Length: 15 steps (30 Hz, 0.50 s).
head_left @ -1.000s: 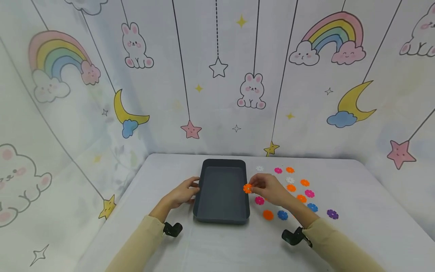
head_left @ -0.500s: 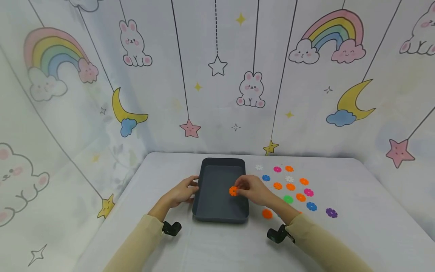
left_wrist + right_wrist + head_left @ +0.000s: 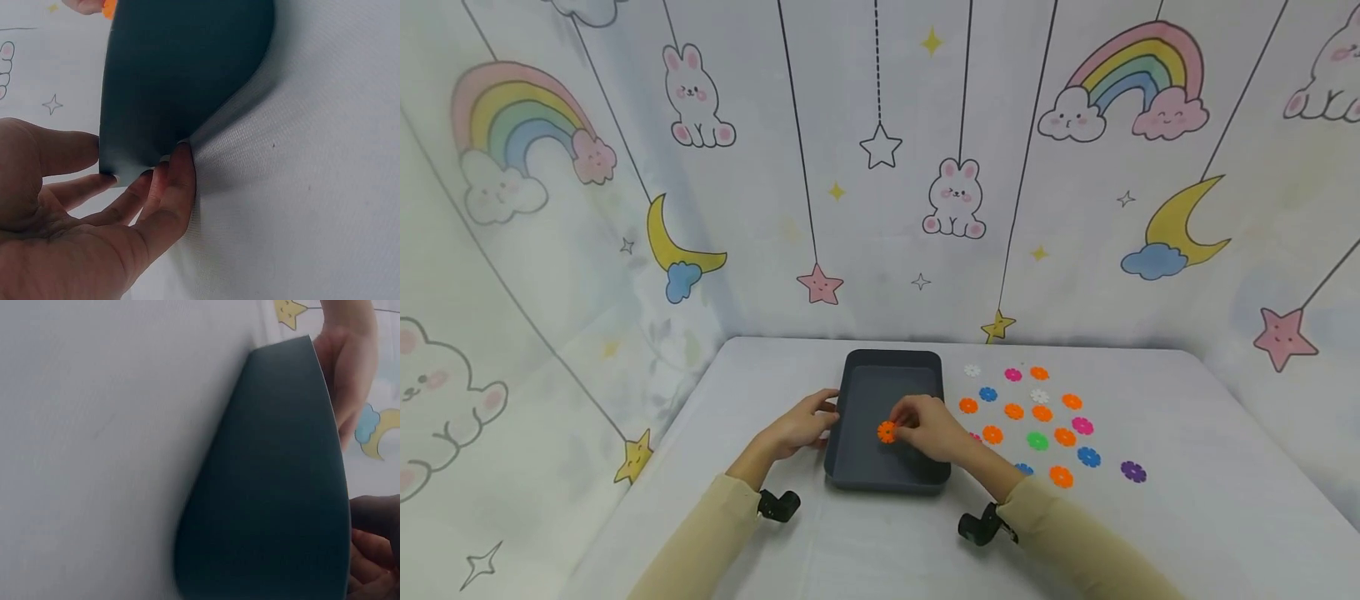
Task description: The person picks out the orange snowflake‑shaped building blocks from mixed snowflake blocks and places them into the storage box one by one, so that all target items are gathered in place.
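A dark grey rectangular tray [image 3: 865, 392] stands upright on the white tabletop. At its left side, my left hand [image 3: 797, 427] holds the wall; in the left wrist view several fingertips [image 3: 181, 156] rest on the outside while another digit reaches over the rim. My right hand [image 3: 928, 427] is over the tray, pinching an orange flower-shaped notched disc [image 3: 886, 432] by its edge, above the tray floor. The right wrist view shows the tray's outer wall [image 3: 269, 469], with part of the right hand [image 3: 375, 550] behind the rim and the left hand [image 3: 350, 375] beyond.
Right of the tray lie loose flower-shaped discs, among them a green disc [image 3: 1037, 441], a purple disc [image 3: 1133, 472], a white disc [image 3: 1039, 396] and several orange ones. A cartoon-printed cloth [image 3: 880, 225] hangs behind the table.
My right hand has carried the orange disc leftward from the tray's right rim to over its middle, uncovering more discs on the table. The left hand has stayed at the tray's left wall.
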{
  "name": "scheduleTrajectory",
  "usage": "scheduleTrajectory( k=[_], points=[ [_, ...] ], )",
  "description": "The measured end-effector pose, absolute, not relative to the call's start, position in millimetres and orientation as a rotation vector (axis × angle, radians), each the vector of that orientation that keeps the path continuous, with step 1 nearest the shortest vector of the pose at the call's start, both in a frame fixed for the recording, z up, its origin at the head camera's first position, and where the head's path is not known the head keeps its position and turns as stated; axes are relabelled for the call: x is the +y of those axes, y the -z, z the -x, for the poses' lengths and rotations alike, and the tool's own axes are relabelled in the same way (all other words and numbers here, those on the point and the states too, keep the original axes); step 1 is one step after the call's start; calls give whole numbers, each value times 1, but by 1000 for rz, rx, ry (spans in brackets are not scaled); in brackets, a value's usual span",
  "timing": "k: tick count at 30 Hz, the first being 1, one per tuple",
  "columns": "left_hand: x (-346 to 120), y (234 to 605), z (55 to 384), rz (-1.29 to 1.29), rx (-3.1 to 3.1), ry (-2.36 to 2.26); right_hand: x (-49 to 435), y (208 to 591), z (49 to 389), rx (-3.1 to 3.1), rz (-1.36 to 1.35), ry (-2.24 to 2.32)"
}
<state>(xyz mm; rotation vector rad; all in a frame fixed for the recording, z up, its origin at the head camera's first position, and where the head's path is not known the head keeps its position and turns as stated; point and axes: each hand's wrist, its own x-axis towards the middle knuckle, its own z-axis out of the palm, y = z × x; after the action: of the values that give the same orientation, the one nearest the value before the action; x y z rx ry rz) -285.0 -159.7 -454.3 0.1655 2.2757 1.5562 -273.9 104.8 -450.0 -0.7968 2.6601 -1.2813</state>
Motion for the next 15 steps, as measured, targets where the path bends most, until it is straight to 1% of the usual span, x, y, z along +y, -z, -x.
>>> scheduleTrajectory(
  k=[15],
  points=[
    [-161, 454, 285, -174, 2245, -1572, 59, 463, 270, 2674, 716, 1253]
  ],
)
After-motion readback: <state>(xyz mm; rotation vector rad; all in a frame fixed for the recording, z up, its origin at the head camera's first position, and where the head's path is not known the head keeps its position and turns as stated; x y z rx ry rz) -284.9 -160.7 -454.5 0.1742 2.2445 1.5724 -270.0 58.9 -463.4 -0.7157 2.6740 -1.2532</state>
